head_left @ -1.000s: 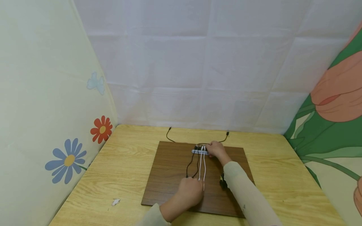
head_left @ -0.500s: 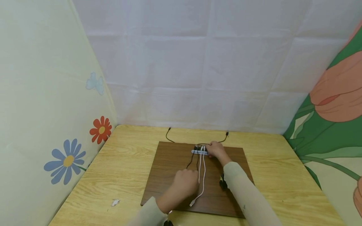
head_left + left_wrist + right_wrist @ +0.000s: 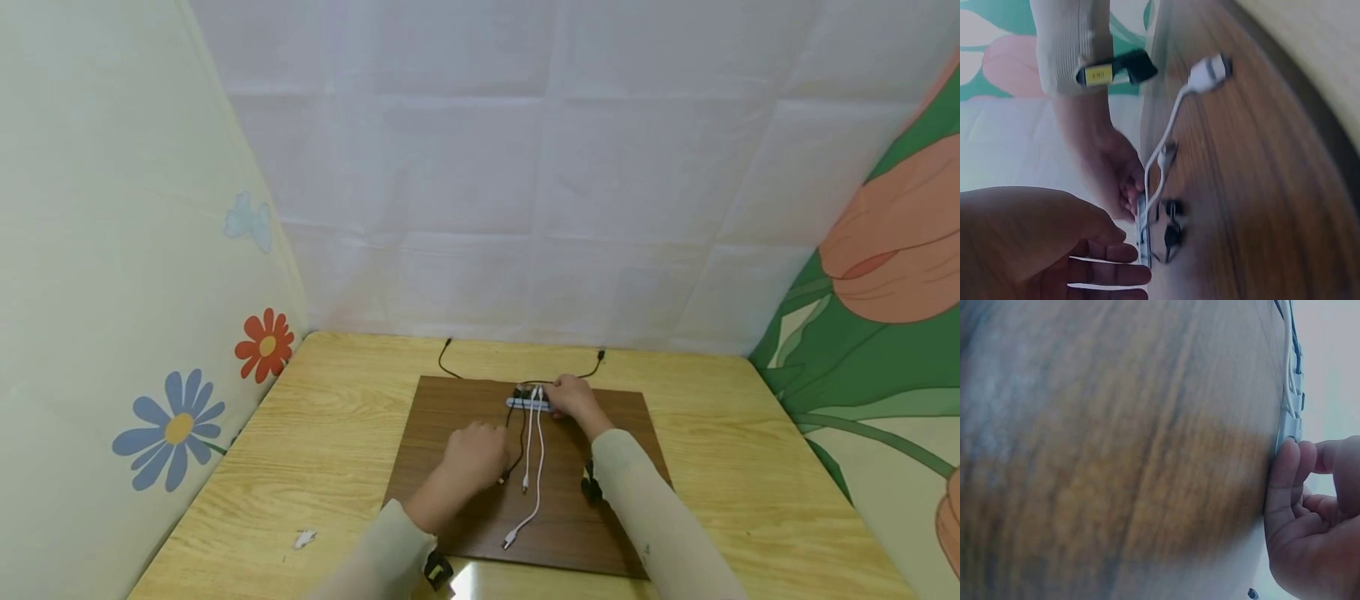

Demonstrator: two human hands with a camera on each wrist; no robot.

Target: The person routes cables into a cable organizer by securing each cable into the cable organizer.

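Observation:
My right hand (image 3: 573,396) pinches the right end of a pale cable organizer strip (image 3: 512,402) near the board's far edge. In the right wrist view its thumb and fingers meet on the strip (image 3: 1289,425). Two white USB cables (image 3: 540,442) and two black cables (image 3: 522,433) run from the strip toward me. My left hand (image 3: 474,457) hovers left of the cables, by the black ones. The left wrist view has its fingers (image 3: 1110,274) fairly straight, holding nothing visible. Black plugs (image 3: 1172,235) and a white USB plug (image 3: 1209,73) lie beyond it.
A dark brown board (image 3: 442,408) lies under the cables on a wood-grain table (image 3: 337,433). Two thin black cable ends (image 3: 447,354) stick out behind the board. A small white scrap (image 3: 304,539) lies at the left. Fabric walls enclose the table.
My left hand has moved away from me and to the left, off the white cables. Their ends now show on the board, as does a black plug. The right hand stays at the strip.

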